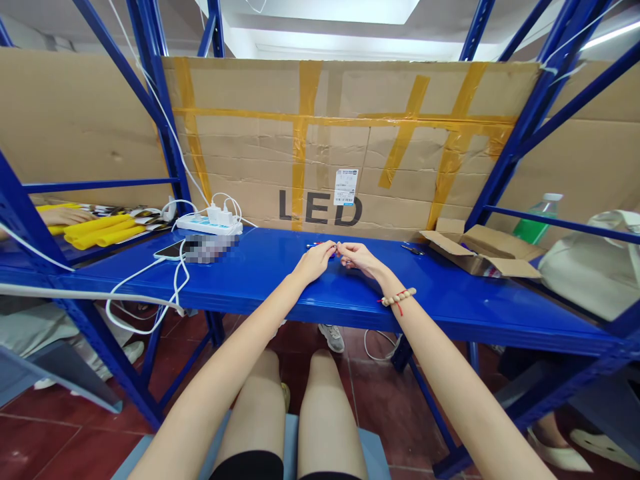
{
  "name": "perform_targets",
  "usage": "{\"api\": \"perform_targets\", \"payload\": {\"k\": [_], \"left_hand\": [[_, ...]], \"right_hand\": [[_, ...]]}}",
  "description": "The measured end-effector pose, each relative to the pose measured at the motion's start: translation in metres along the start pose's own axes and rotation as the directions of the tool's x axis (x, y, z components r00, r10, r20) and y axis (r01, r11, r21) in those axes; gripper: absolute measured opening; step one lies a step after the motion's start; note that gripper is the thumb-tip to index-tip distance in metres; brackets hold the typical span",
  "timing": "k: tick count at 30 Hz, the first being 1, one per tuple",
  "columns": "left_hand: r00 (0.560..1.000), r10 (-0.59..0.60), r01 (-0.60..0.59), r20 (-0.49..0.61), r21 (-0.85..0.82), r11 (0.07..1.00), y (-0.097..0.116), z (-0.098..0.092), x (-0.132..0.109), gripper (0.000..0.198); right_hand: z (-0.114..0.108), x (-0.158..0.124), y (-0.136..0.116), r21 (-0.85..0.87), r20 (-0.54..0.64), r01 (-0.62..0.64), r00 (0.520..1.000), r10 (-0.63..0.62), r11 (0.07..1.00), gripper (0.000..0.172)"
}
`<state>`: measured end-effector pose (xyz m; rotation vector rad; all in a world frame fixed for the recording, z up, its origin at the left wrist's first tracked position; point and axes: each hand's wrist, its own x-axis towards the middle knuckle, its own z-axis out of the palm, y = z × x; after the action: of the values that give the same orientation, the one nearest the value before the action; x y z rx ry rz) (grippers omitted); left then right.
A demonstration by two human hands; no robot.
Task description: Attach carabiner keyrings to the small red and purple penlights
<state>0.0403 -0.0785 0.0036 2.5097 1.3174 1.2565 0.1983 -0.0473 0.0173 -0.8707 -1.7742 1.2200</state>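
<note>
Both hands meet over the middle of the blue shelf table, fingertips almost touching. My left hand is closed, its thumb and fingers pinched on something too small to make out. My right hand, with a beaded bracelet at the wrist, is pinched at the same spot, and what it holds is hidden by the fingers. Just behind my left hand lies a thin pen-like item, partly covered. A small dark tool rests on the table to the right of my right hand.
An open cardboard box stands at the right, near a green bottle and a pale bag. On the left are a white power strip, a phone and loose cables. A taped cardboard panel closes the back; blue posts flank me.
</note>
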Motion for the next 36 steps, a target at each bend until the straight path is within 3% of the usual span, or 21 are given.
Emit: {"api": "perform_targets", "payload": {"k": [6, 16, 20, 27, 36], "left_hand": [[0.999, 0.032, -0.032, -0.012, 0.033, 0.999, -0.003, 0.001, 0.000, 0.027], [0.995, 0.089, -0.089, -0.041, 0.020, 0.996, -0.008, 0.005, 0.003, 0.024], [0.994, 0.088, -0.086, -0.066, 0.019, 0.996, -0.005, 0.005, 0.004, 0.022], [0.992, 0.080, -0.081, -0.096, -0.008, 0.997, 0.004, 0.004, 0.007, 0.024], [0.994, 0.030, -0.036, -0.102, -0.054, 0.998, 0.002, 0.007, 0.007, 0.024]], "right_hand": [[0.002, -0.002, -0.003, 0.008, 0.064, 0.050, 0.997, -0.051, 0.999, 0.047], [0.001, 0.002, -0.001, 0.038, 0.129, -0.003, 0.992, -0.002, 0.999, 0.044], [0.001, 0.002, -0.004, 0.040, 0.086, 0.005, 0.996, -0.008, 0.999, 0.045], [-0.005, 0.007, -0.002, 0.049, -0.102, 0.108, 0.989, -0.103, 0.993, 0.042], [-0.008, 0.010, 0.004, 0.067, -0.137, 0.156, 0.980, -0.146, 0.985, 0.044]]}}
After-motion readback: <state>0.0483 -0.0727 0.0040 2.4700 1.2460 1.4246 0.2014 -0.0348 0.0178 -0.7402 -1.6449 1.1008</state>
